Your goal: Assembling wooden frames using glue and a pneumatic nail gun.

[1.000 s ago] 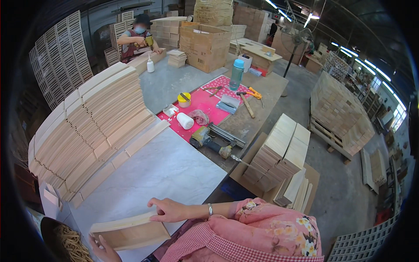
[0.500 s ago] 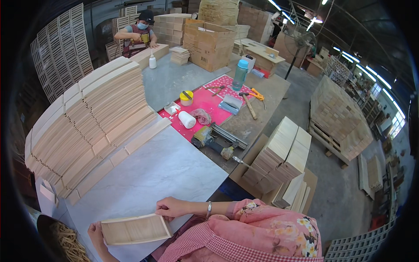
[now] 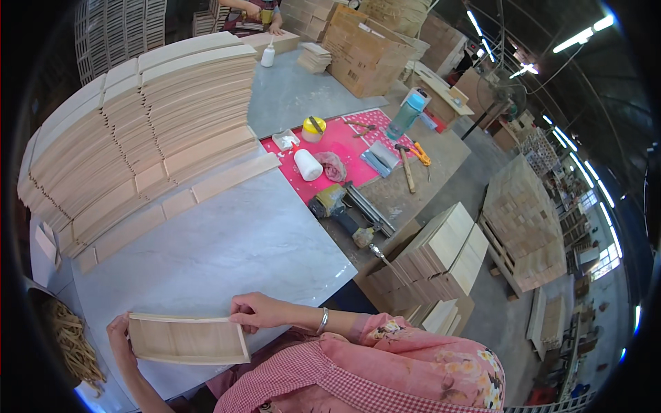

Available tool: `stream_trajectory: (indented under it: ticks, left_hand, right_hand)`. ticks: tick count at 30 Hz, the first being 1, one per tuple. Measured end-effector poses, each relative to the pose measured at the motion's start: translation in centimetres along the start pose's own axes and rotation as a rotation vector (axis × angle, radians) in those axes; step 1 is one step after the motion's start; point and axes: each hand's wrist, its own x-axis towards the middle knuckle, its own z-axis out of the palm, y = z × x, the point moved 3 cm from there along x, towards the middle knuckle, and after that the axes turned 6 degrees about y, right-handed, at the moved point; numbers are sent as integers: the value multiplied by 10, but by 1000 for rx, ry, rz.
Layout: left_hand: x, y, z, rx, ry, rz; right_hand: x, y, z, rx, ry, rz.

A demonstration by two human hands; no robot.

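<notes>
A shallow, rectangular tray of pale wood (image 3: 187, 341) with thin raised sides is held over the near edge of the white marbled tabletop (image 3: 275, 237). My left hand (image 3: 121, 339) is closed around its left end, with the fingers partly hidden by the wall. At the far right corner, my right hand (image 3: 253, 312) pinches the rim between thumb and bent fingers. Beyond the tray, tall stacks of thin wooden strips (image 3: 196, 103) stand along the left of the table, and a lower row of strips (image 3: 179, 204) lies before them.
A nail gun (image 3: 344, 213) lies at the table's right edge. Behind it, a pink mat (image 3: 292, 184) carries a white glue bottle (image 3: 308, 165) and a yellow tub (image 3: 314, 129). Stacked boards (image 3: 441, 248) stand to my right. A co-worker's hand (image 3: 275, 29) shows at the far table.
The whole view has shifted and tilted, so the co-worker's head has left the picture. Both hands keep their hold on the tray, which now appears a little farther left and higher.
</notes>
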Motion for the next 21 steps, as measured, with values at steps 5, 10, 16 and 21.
stream_trajectory:
  ticks: [5,10,16,21]
  left_hand:
    - [6,-27,-35,535,-96,601]
    - [-1,3,5,429,43,541]
    - [12,2,3,-53,97,15]
    - [11,-7,5,-24,195,-250]
  right_hand:
    - [11,9,12,-21,-25,-41]
    - [0,3,-2,-34,100,-39]
    - [-4,-18,11,-86,58,35]
    - [-4,-11,13,-113,42,-15]
